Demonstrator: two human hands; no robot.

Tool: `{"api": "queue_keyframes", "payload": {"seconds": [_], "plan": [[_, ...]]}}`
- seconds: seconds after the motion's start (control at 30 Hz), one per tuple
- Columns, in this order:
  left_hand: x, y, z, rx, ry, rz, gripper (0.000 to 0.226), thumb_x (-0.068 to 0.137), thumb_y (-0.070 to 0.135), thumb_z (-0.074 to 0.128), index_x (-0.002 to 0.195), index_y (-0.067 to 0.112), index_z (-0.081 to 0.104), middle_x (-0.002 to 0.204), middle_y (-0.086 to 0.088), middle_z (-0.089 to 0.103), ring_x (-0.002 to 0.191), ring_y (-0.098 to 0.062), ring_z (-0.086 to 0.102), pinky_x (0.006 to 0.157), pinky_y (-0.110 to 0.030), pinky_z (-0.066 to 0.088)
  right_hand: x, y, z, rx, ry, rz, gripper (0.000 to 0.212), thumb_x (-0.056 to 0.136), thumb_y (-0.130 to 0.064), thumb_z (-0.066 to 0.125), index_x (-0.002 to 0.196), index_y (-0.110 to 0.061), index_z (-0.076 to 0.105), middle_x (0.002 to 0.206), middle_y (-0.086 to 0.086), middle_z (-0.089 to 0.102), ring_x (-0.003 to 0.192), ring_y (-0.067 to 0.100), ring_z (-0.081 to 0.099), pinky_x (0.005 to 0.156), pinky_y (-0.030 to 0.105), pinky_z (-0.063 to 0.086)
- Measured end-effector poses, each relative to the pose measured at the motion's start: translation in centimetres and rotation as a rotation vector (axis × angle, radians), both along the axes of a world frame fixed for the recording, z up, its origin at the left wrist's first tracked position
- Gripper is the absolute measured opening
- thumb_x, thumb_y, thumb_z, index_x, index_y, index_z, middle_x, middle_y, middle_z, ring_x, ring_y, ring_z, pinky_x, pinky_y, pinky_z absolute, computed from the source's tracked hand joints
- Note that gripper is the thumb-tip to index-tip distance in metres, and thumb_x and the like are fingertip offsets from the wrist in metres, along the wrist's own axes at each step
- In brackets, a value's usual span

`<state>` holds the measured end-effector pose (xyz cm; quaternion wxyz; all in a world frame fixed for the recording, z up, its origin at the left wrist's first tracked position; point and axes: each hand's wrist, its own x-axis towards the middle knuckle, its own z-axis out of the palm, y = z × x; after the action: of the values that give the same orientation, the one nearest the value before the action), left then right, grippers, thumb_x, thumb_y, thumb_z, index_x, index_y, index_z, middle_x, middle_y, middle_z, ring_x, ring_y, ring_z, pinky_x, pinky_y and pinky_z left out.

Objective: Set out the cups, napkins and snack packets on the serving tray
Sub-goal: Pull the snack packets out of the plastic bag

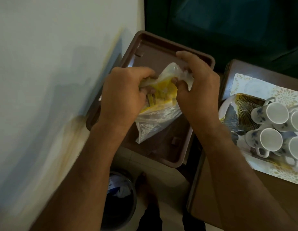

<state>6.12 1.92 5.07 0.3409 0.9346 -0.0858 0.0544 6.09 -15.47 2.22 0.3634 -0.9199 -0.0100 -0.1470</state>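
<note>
A clear plastic snack packet (159,117) with yellow printing and yellowish contents hangs above a brown tray (153,52). My left hand (123,95) grips its upper left part and my right hand (200,87) pinches its upper right corner, the bag stretched between them. At the right, several white cups (270,139) with blue flower marks lie on their sides on a patterned serving tray (241,84). No napkins are visible.
A pale wall fills the left side. The brown tray rests on a low stand beside the wooden table (211,189) that carries the patterned tray. A round bin (119,195) with scraps stands on the floor below, next to my foot. Dark green fabric lies behind.
</note>
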Motion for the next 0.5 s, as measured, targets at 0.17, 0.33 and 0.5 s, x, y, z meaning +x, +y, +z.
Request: {"api": "queue_keyframes", "payload": {"seconds": [0.17, 0.33, 0.5], "plan": [[-0.3, 0.5, -0.5, -0.051, -0.010, 0.018, 0.055, 0.080, 0.024, 0.090, 0.131, 0.014, 0.072, 0.120, -0.002, 0.077, 0.108, -0.010, 0.070, 0.097, -0.027, 0.059, -0.1, -0.7, -0.7, 0.006, -0.009, -0.096, 0.022, 0.081, 0.004, 0.066, 0.098, -0.006, 0.074, 0.096, 0.007, 0.065, 0.085, 0.010, 0.053, 0.068, 0.012, 0.039], [-2.1, 2.9, -3.0, -0.314, 0.167, 0.319, 0.080, 0.065, 0.037, 0.095, 0.137, 0.017, 0.066, 0.129, 0.004, 0.072, 0.116, -0.008, 0.069, 0.096, -0.021, 0.059, -0.1, -1.2, -0.7, 0.215, 0.054, -0.130, 0.020, 0.084, 0.006, 0.068, 0.097, -0.008, 0.073, 0.082, -0.015, 0.065, 0.074, -0.004, 0.059, 0.069, 0.003, 0.040], [-3.7, 2.4, -5.3, -0.805, 0.345, 0.484, 0.050, 0.072, 0.023, 0.086, 0.120, 0.018, 0.071, 0.103, 0.011, 0.080, 0.102, -0.010, 0.077, 0.083, -0.025, 0.064, 0.1, -1.7, -0.5, 0.420, 0.109, -0.162, 0.017, 0.087, -0.002, 0.075, 0.092, -0.018, 0.071, 0.081, -0.015, 0.067, 0.077, -0.004, 0.063, 0.069, 0.017, 0.054]]}}
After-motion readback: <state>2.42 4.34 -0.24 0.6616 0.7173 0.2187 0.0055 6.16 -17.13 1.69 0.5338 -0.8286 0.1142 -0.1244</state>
